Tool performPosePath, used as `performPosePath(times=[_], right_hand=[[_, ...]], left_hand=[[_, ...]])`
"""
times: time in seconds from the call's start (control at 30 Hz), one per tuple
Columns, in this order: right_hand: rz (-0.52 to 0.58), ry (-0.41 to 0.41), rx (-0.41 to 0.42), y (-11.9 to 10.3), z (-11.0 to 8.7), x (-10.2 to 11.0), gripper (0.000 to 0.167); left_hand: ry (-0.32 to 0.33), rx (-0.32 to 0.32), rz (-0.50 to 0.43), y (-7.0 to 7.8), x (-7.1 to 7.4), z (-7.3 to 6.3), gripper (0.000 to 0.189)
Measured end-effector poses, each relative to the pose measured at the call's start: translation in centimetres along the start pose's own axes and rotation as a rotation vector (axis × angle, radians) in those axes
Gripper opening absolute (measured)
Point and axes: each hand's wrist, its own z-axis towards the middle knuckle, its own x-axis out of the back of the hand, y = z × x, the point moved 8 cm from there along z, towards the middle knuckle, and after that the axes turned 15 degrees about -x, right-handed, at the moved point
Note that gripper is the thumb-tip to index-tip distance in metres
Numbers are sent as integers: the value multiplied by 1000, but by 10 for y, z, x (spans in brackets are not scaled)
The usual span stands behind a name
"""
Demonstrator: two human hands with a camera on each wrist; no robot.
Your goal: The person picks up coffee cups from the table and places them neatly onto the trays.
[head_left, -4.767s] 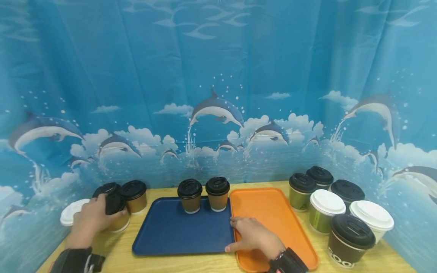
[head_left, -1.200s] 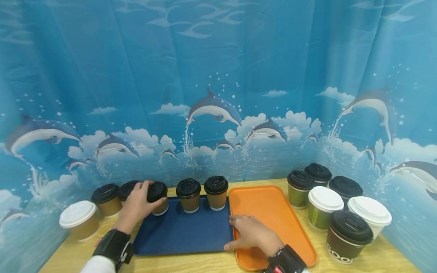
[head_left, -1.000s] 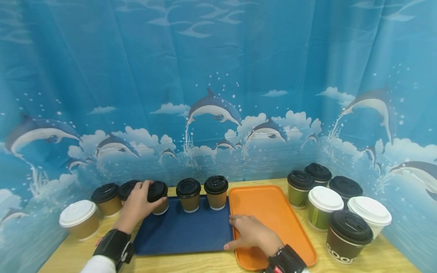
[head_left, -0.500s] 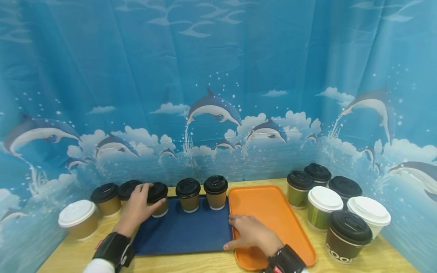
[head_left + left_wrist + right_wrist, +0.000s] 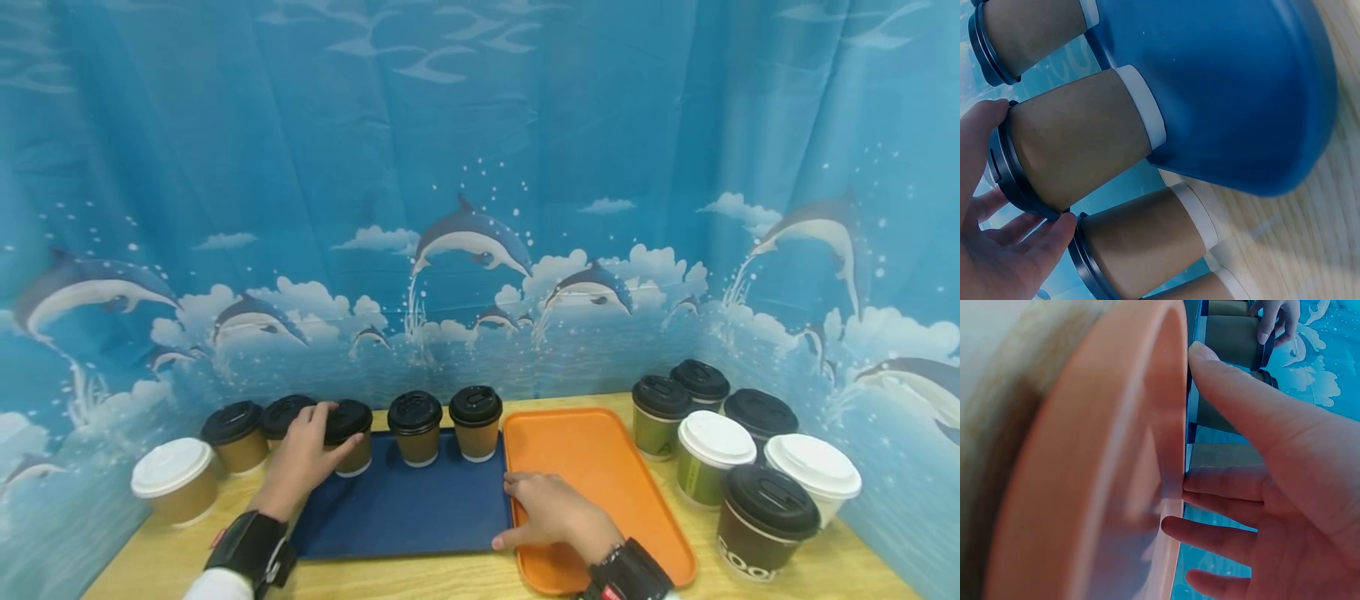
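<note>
My left hand [image 5: 300,462] holds a brown paper coffee cup [image 5: 1082,137] by its black lid, thumb on one side and fingertips on the other. That cup is upright at the back left corner of the blue tray [image 5: 405,521]. Two similar cups, one left [image 5: 416,442] and one right [image 5: 477,437], stand along the tray's back edge. With fingers extended, my right hand [image 5: 558,517] rests where the blue tray meets the orange tray [image 5: 600,475]. In the right wrist view its fingertips [image 5: 1200,353] touch the tray rims.
To the left stand two black-lidded brown cups [image 5: 236,450] and a white-lidded brown cup [image 5: 180,492]. Several green, white and dark cups [image 5: 768,517] crowd the right side of the wooden table [image 5: 420,575]. A dolphin-printed curtain [image 5: 480,350] closes off the back.
From the left group, my left hand has brought a black-lidded coffee cup rightward to the blue tray's back left corner. During the last second it stays there. My right hand keeps its place.
</note>
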Motion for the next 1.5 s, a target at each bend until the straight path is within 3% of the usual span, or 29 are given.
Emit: performPosePath(times=[0.23, 0.43, 0.73, 1.03, 1.2, 1.37, 1.5], right_hand=[[-7, 4, -4, -1, 0, 0, 75], [-8, -2, -7, -2, 0, 1, 76], [-7, 7, -3, -3, -1, 1, 77], [-8, -1, 2, -1, -1, 0, 75], [5, -15, -12, 1, 0, 0, 76], [16, -15, -8, 1, -1, 0, 78], [15, -15, -6, -2, -1, 0, 78]], left_hand=[[-6, 6, 0, 1, -1, 0, 69], [30, -8, 3, -2, 3, -4, 69], [85, 9, 8, -12, 27, -15, 67], [108, 109, 14, -44, 64, -36, 71], [99, 159, 10, -62, 75, -49, 74], [157, 184, 58, -77, 85, -64, 69], [198, 292, 90, -98, 93, -78, 71]])
